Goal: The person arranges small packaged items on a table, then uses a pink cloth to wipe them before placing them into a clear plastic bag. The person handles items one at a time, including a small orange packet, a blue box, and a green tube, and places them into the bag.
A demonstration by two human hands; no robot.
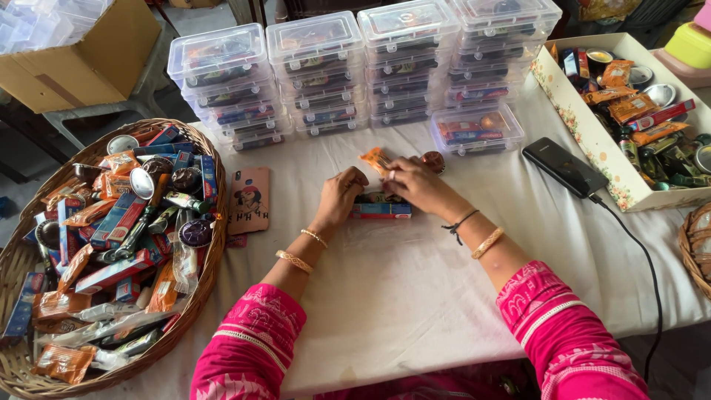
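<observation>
Nearest the camera: two bright pink patterned sleeves, forearms reaching forward over the white cloth-covered table. Gold bangles on both wrists; a black thread also on the right.

Left hand: fingers curled down, tips resting on the small flat stack of blue and red cartons lying mid-table. Appears to steady the stack rather than grip it; whether the fingers close around an edge cannot be told.

Right hand: fingers bunched, pinching the orange foil sachet just above the stack. A small round brown tin sits just beside the knuckles.

Surroundings: wide woven cane basket at left, heaped with sachets, cartons, tubes and tins. Behind the hands, stacked clear plastic lidded boxes, already filled; one lone clear box near the right hand. Black smartphone with cable at right, beside a floral-edged cardboard tray of similar goods. Pink card with a cartoon figure lies beside the basket.

Risks, as judged:
- Stack is loose and small; uneven pressure from the left fingertips could skew or scatter the cartons.
- Round tin could roll if the right hand brushes it.
- Sachet is held by a light pinch; it could slip onto the cloth.
- Right forearm lies near the phone cable; a sweep outward could snag it.
</observation>
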